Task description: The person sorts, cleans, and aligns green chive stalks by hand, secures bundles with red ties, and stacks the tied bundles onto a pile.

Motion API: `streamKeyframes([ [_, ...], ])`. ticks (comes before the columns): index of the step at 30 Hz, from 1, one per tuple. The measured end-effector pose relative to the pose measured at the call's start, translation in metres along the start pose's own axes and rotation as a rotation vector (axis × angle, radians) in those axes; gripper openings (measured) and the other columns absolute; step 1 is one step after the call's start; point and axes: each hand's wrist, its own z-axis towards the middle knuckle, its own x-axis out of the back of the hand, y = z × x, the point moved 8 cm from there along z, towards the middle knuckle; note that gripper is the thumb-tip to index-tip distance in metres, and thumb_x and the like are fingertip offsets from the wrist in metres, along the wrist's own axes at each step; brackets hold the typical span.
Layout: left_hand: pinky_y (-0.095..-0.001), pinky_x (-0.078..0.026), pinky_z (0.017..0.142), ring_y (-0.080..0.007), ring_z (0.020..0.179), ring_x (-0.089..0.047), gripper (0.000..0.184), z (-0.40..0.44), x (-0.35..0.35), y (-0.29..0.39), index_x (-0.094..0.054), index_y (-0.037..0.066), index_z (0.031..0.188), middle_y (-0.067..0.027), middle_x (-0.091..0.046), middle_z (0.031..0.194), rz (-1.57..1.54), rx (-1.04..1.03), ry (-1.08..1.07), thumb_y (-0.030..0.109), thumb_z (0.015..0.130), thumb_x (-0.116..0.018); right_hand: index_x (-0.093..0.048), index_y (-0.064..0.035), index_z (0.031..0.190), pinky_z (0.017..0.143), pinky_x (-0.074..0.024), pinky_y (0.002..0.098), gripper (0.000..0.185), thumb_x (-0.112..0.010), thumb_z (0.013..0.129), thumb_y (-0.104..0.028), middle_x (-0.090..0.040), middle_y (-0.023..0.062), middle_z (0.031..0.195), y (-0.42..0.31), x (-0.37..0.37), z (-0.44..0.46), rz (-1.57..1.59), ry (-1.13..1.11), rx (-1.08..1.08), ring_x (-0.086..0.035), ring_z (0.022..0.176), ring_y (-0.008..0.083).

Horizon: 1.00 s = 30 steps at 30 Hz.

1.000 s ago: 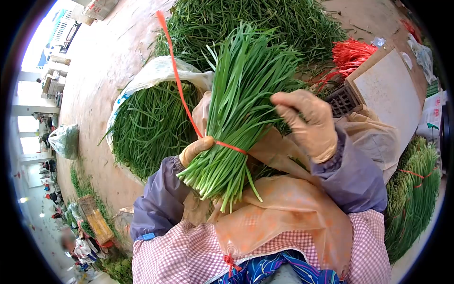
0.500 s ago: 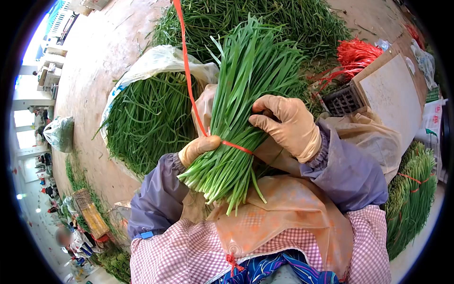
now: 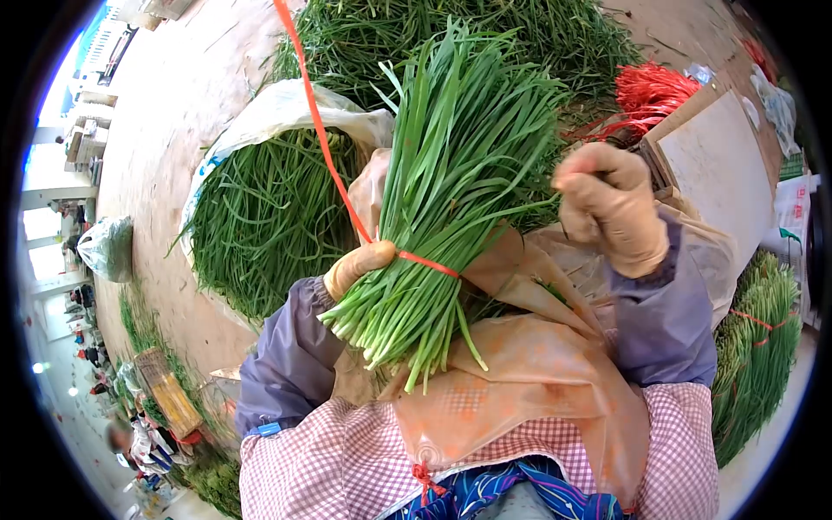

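Observation:
A thick bunch of garlic chives (image 3: 468, 147) lies slantwise in front of me, pale cut ends toward my lap and leaf tips pointing away. My left hand (image 3: 358, 267), in a tan glove, is closed round the bunch near its lower part, thumb on top. Across the stems runs a red plastic strip (image 3: 429, 263); its long end rises from my left thumb up past the top of the view. To the right of the bunch, apart from it, is my gloved right hand (image 3: 615, 208), fingers curled together and slightly blurred. What they hold, if anything, is hidden.
Left of the bunch stands a white plastic bag (image 3: 299, 104) full of loose chives. A large chive heap (image 3: 364, 52) lies ahead. Red strips (image 3: 654, 95) rest by a pale board (image 3: 724, 173) at right. Tied bundles (image 3: 758, 364) lie at far right. Other people are at far left.
My right hand has moved right and slightly up, away from the leaves, and its fingers have curled in. My left hand keeps its hold on the bunch. The strip's long end leans further left.

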Motion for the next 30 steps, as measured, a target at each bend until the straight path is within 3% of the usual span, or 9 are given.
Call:
streamKeyframes([
  [2,-0.0518,-0.046,0.103,-0.0385,0.121,-0.054,0.071,0.005,-0.012,0.001,-0.036,-0.001,0.143,-0.0292,-0.047,0.137,0.043,-0.029,0.0,0.036,0.089,-0.064,-0.066,-0.0007,0.096,0.047,-0.0442,0.023,0.012,-0.067,0.09,-0.012,-0.062,0.0045,0.065,0.01,-0.017,-0.001,-0.154,0.048,-0.093,-0.056,0.053,0.0105],
  [4,-0.0508,-0.048,0.101,-0.0372,0.119,-0.057,0.07,0.004,-0.016,0.001,-0.038,-0.001,0.142,-0.0282,-0.05,0.134,0.046,-0.025,0.019,0.035,0.089,-0.065,-0.067,-0.0005,0.101,0.06,-0.0512,0.0256,0.017,-0.068,0.089,-0.013,-0.068,0.0088,0.075,0.012,-0.038,0.006,-0.519,-0.008,0.251,-0.064,0.065,0.0137],
  [5,-0.0495,-0.05,0.1,-0.0351,0.115,-0.059,0.068,0.003,-0.016,-0.001,-0.04,0.0,0.141,-0.0255,-0.053,0.132,0.006,-0.008,0.071,0.034,0.089,-0.066,-0.067,0.0006,0.102,0.067,-0.0531,0.0281,0.02,-0.069,0.088,-0.013,-0.07,0.0123,0.082,0.02,-0.047,0.007,-0.529,-0.009,0.204,-0.067,0.072,0.0169],
  [15,-0.0464,-0.051,0.098,-0.032,0.112,-0.062,0.068,0.0,-0.008,-0.001,-0.044,0.001,0.138,-0.0211,-0.058,0.128,0.122,0.06,0.107,0.035,0.086,-0.069,-0.065,0.0014,0.092,0.055,-0.0471,0.0263,0.01,-0.068,0.087,-0.007,-0.061,0.0065,0.067,0.017,-0.08,0.018,-0.653,-0.101,0.354,-0.058,0.058,0.0129],
  [19,-0.0398,-0.059,0.081,-0.0256,0.091,-0.07,0.053,0.0,-0.026,0.004,-0.058,0.0,0.122,-0.0158,-0.069,0.107,0.192,-0.023,0.198,0.035,0.085,-0.07,-0.062,0.0027,0.082,0.04,-0.033,0.0218,0.01,-0.067,0.087,-0.004,-0.056,0.002,0.063,0.024,-0.085,0.003,0.104,-0.319,-0.142,-0.048,0.047,0.0074],
  [22,-0.0399,-0.059,0.082,-0.0265,0.093,-0.07,0.054,0.001,-0.02,-0.001,-0.057,0.0,0.125,-0.0169,-0.068,0.11,0.07,0.015,0.154,0.034,0.085,-0.07,-0.063,0.0033,0.09,0.036,-0.0299,0.0236,0.008,-0.06,0.091,-0.004,-0.051,0.0014,0.054,-0.012,-0.066,-0.006,0.513,-0.615,0.094,-0.041,0.039,0.0074],
  [24,-0.0408,-0.059,0.083,-0.0272,0.094,-0.069,0.054,0.002,-0.017,0.0,-0.054,0.0,0.128,-0.0178,-0.067,0.113,0.051,0.013,0.108,0.032,0.086,-0.069,-0.063,0.003,0.093,0.034,-0.0287,0.0249,0.01,-0.056,0.093,-0.003,-0.048,0.0014,0.05,-0.03,-0.034,-0.006,0.631,-0.496,0.289,-0.038,0.036,0.0072],
  [28,-0.0442,-0.057,0.088,-0.0303,0.101,-0.067,0.057,0.003,-0.013,0.001,-0.049,-0.001,0.133,-0.0211,-0.063,0.12,-0.009,0.018,0.049,0.029,0.088,-0.067,-0.068,-0.0016,0.098,0.046,-0.0397,0.021,0.01,-0.062,0.092,-0.008,-0.059,-0.0012,0.065,0.01,0.001,0.004,-0.268,0.138,0.014,-0.051,0.053,0.0055],
  [30,-0.0482,-0.054,0.094,-0.034,0.109,-0.063,0.064,0.006,-0.011,-0.002,-0.044,-0.003,0.137,-0.0251,-0.058,0.126,-0.039,0.019,0.02,0.031,0.088,-0.067,-0.07,-0.0022,0.1,0.054,-0.0441,0.0193,0.013,-0.065,0.091,-0.01,-0.061,-0.0035,0.071,0.024,-0.029,-0.002,-0.133,0.0,-0.081,-0.054,0.062,0.0048],
])
